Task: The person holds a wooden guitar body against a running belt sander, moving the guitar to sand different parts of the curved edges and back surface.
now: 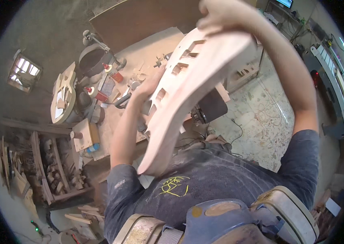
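A pale, unfinished wooden guitar body (pixel 196 73) is held up on a slant in front of my chest, its edge toward me. Several routed cavities show along its face. My right hand (pixel 221 16) grips its far upper end, fingers curled over the rim. At the face side, my left hand (pixel 153 86) holds the body; its fingers are partly hidden behind the wood. Just beyond the body's near side is a dark drum-shaped part (pixel 213 106) that looks like a sander's belt, partly covered by the guitar body.
On the dusty workbench (pixel 113 122) stand two red-and-white glue bottles (pixel 113 73) and a lamp (pixel 98 44). Another guitar body (pixel 64 93) leans at the left. Wood scraps fill a rack (pixel 60 171) below. A respirator (pixel 221 219) hangs at my chest. A cable lies on the floor (pixel 257 122).
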A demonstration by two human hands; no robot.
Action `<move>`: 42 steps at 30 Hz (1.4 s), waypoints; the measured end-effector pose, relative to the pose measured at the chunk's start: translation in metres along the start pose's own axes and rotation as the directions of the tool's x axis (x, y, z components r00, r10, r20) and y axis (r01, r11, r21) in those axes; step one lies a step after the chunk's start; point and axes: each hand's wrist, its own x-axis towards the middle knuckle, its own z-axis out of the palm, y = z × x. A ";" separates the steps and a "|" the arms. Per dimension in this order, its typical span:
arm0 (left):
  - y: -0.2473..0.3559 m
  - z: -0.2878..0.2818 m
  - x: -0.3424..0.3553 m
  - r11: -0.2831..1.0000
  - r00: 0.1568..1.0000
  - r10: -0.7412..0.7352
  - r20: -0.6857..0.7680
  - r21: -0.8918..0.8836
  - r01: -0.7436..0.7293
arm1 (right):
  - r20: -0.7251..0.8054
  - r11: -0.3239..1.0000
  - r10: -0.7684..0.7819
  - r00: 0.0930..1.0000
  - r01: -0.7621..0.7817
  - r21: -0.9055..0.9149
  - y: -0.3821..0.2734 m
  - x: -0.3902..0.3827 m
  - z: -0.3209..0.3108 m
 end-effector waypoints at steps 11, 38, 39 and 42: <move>0.001 0.058 0.007 0.416 0.302 0.804 0.512 -0.848 0.328 | -0.488 0.030 0.604 0.630 0.594 0.804 0.019 -0.053 -0.014; 0.017 -0.002 0.072 -0.051 0.284 0.943 -0.174 -0.919 -0.391 | -0.087 -0.468 -0.692 0.717 -0.352 0.811 -0.131 -0.113 0.211; 0.016 -0.003 0.067 -0.053 0.288 0.940 -0.184 -0.911 -0.408 | -0.104 -0.505 -0.736 0.669 -0.440 0.742 -0.129 -0.114 0.209; 0.035 0.007 0.076 -0.011 0.258 0.954 -0.154 -0.875 -0.484 | -0.146 -0.527 -0.767 0.625 -0.483 0.699 -0.106 -0.103 0.205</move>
